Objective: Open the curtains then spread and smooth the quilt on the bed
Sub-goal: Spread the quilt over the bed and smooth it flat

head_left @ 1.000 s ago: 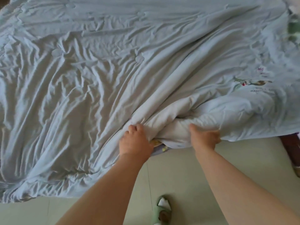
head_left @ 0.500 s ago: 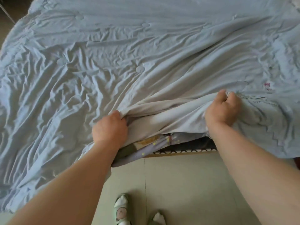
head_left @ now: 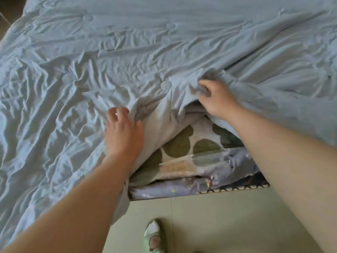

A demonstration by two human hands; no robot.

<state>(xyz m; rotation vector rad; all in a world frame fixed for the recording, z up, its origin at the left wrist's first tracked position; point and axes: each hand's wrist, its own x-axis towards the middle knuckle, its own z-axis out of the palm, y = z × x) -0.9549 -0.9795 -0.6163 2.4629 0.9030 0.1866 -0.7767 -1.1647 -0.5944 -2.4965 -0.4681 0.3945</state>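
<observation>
- Both hands work the quilt (head_left: 127, 52): my right hand (head_left: 217, 99) grips a lifted fold, while my left hand (head_left: 124, 132) lies on the cloth, fingers bent; whether it pinches I cannot tell.
- Beyond and left of them the quilt lies spread wide but heavily creased, so I judge smoothing mostly undone.
- Between them, spotted bedding (head_left: 178, 143) lies uncovered.
- Curtains are out of view.

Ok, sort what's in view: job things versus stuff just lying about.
Job: quilt; left hand and right hand, both gripping its near edge.
Lying about: green-spotted blanket and purple patterned sheet underneath; slipper on the floor.
</observation>
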